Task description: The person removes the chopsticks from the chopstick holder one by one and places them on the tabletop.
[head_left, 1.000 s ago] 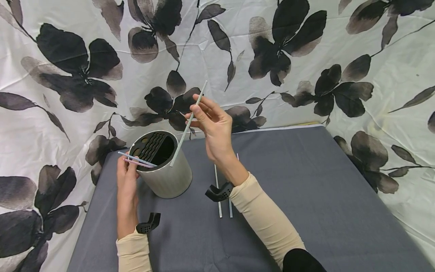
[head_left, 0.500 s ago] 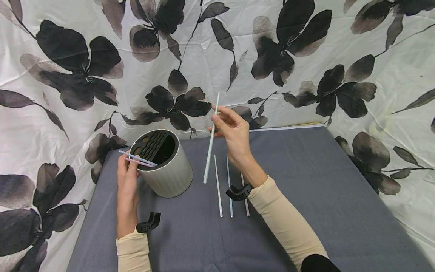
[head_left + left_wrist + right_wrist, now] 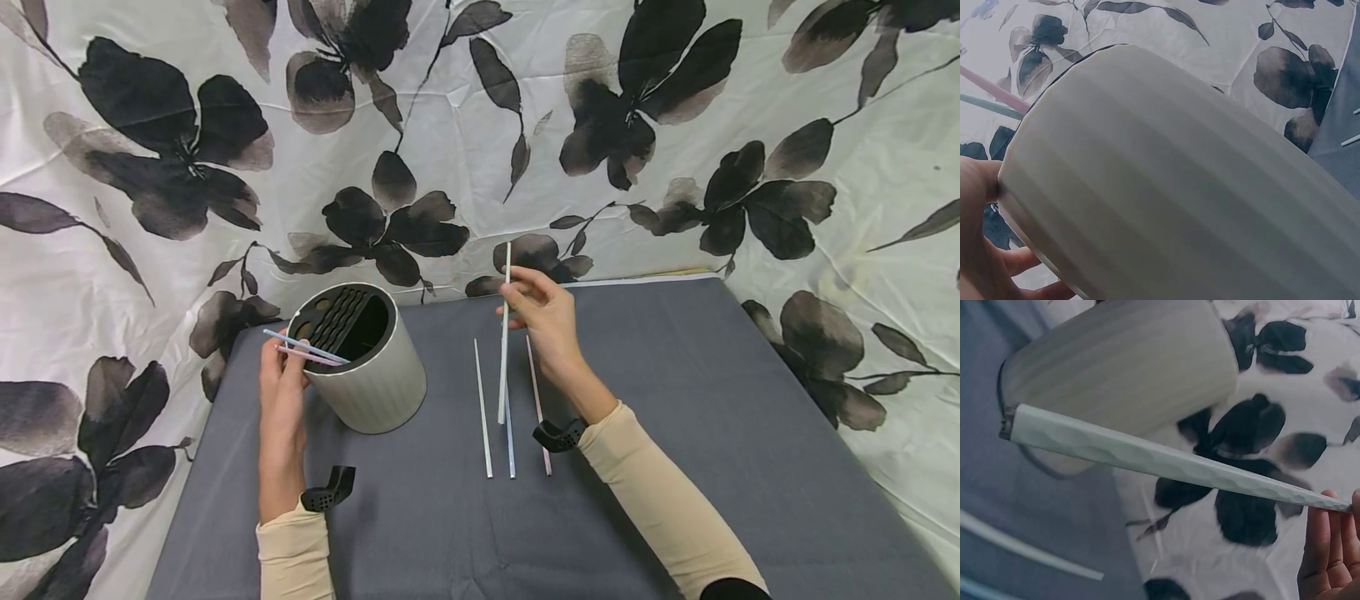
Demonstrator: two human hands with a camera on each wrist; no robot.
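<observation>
Head view, nearest first: two beige sleeves [image 3: 667,492] come in from the lower edge, each with a black wrist mount [image 3: 558,435] beyond the cuff. Under them we get the dark grey cloth-covered table [image 3: 427,517].

On it, between the arms, we log three thin tapered sticks, roughly side by side: white stick [image 3: 483,408], light blue stick [image 3: 512,442], pink stick [image 3: 535,383]. We see the right hand [image 3: 546,321] above them, pinching a pale green stick with dimpled facets [image 3: 503,367] by its upper part, nearly upright. Its lower end overlaps the light blue one; we can't tell if they touch.

Left of that, the left hand [image 3: 281,408] grips the pale grey ribbed cylindrical holder [image 3: 371,387] at its left rim. Two more slim sticks, pale blue [image 3: 288,340] and pale pink [image 3: 296,353], lie over that rim by its thumb. Inside we note a black slotted insert [image 3: 330,321].

Farthest, white fabric with black-grey flowers [image 3: 465,158].
</observation>
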